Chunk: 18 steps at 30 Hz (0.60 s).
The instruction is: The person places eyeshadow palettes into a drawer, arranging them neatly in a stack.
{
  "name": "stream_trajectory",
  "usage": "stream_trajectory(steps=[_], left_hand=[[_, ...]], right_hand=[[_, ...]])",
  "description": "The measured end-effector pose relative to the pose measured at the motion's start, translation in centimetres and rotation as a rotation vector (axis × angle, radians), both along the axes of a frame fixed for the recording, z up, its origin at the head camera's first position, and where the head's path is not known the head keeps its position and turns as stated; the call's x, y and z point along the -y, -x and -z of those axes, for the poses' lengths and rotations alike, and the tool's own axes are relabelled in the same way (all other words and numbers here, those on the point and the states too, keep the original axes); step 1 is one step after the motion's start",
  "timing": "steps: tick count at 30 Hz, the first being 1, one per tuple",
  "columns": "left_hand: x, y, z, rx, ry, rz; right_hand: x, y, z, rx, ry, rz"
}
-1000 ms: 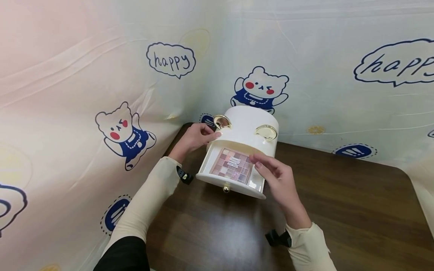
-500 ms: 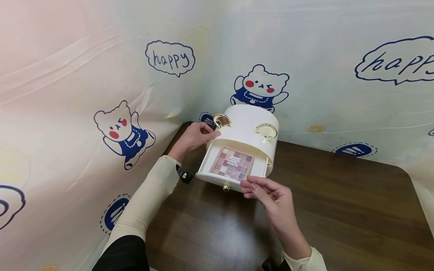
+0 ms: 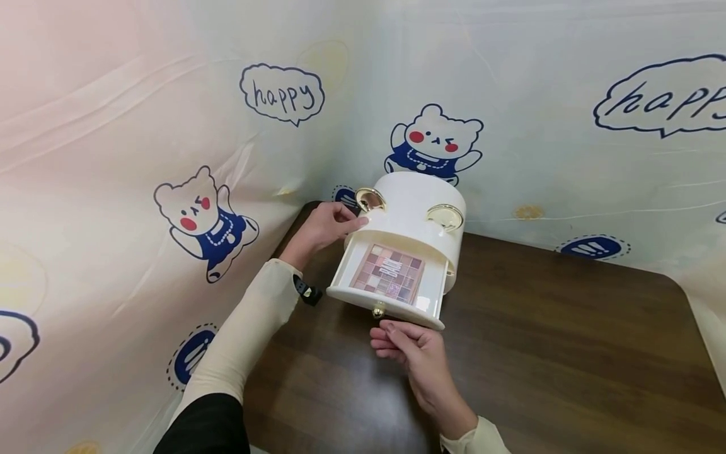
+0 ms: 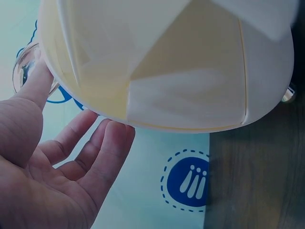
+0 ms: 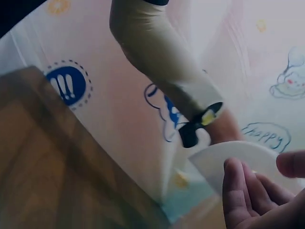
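A white rounded storage box [image 3: 416, 202] with two gold-rimmed round ears stands on the table, its drawer [image 3: 405, 309] pulled out. Inside the drawer lies a pinkish checked makeup palette [image 3: 388, 274]. My left hand [image 3: 326, 228] holds the box's left side, thumb at the front edge below the left ear; in the left wrist view its fingers [image 4: 107, 152] touch the side wall. Just below the drawer's gold knob [image 3: 378, 312], my right hand [image 3: 420, 366] has its fingers loosely bent. Thumb and fingers stand apart in the right wrist view, with nothing visibly held.
The dark wooden table [image 3: 567, 328] reaches far to the right of the box. A printed cloth [image 3: 539, 126] with bears and "happy" bubbles hangs close behind and to the left.
My right hand has moved from the drawer's right side, down and left, to below the knob at its front. My left hand, the box and the palette stay in place.
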<state>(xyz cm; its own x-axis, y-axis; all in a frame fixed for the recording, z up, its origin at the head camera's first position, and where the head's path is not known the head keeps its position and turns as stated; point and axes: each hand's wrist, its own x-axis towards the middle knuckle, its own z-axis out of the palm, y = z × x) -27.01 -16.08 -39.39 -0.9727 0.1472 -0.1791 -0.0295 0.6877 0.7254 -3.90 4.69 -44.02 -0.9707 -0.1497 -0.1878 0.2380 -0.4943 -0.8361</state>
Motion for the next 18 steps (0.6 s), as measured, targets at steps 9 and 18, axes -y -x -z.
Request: stream_trajectory(steps=[9, 18], left_hand=[[-0.1, 0.1, 0.0, 0.014, -0.055, 0.013], [-0.1, 0.1, -0.1, 0.013, -0.035, -0.002]], right_hand=[[1.8, 1.0, 0.9, 0.187, 0.182, 0.032], [2.3, 1.3, 1.2, 0.217, 0.254, 0.062]])
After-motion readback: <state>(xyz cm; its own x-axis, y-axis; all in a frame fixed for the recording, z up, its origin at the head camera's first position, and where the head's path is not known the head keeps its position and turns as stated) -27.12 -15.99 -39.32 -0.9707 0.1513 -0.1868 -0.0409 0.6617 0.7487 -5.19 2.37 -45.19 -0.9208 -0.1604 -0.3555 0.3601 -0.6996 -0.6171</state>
